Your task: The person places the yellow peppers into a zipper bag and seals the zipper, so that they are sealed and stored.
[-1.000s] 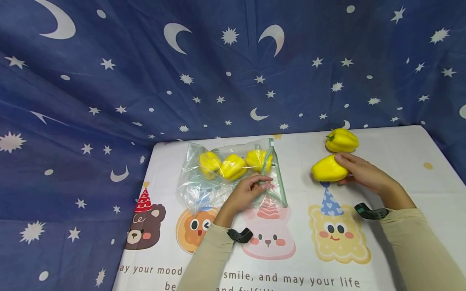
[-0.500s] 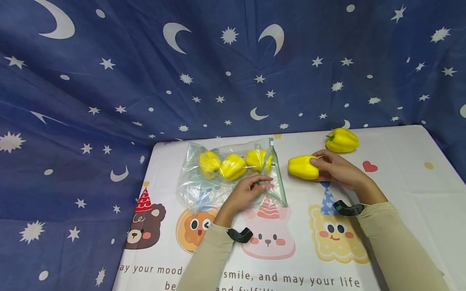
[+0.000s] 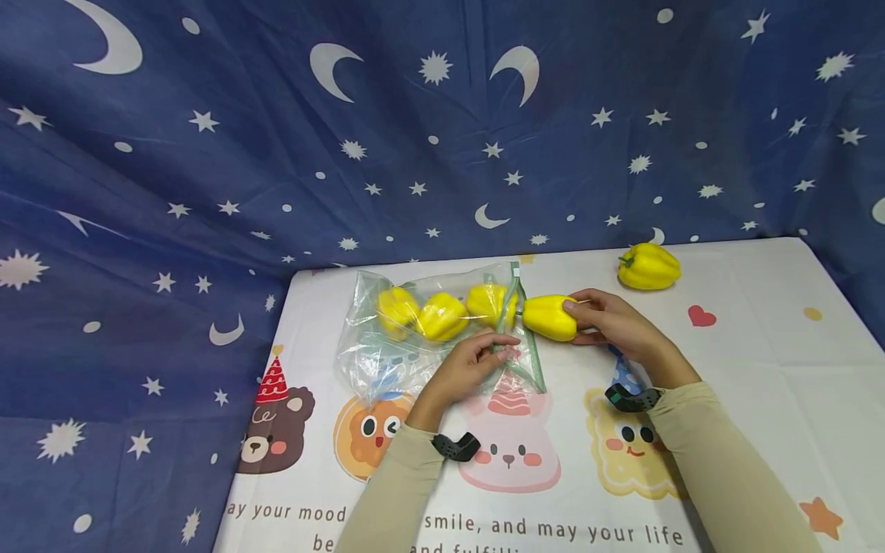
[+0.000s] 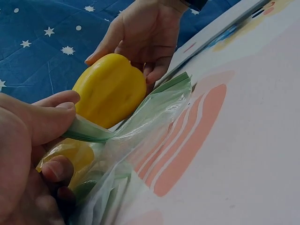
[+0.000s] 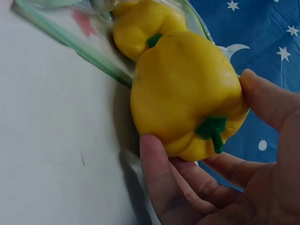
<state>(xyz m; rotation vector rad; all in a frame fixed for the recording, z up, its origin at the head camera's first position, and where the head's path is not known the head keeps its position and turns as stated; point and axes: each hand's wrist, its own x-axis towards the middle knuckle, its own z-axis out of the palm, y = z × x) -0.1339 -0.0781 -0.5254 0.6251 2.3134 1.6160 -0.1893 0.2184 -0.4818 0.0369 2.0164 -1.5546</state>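
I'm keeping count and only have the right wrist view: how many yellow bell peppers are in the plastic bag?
Observer: The head view shows three yellow bell peppers in the clear plastic bag.

Operator: Is anything holding the bag's mouth?

Observer: Yes. In the left wrist view, the left hand pinches the green edge with its thumb and a finger.

Operator: Besides the held pepper in the right hand, is another outside the bag?

Observer: One; the head view shows a loose pepper on the tablecloth, toward the back right.
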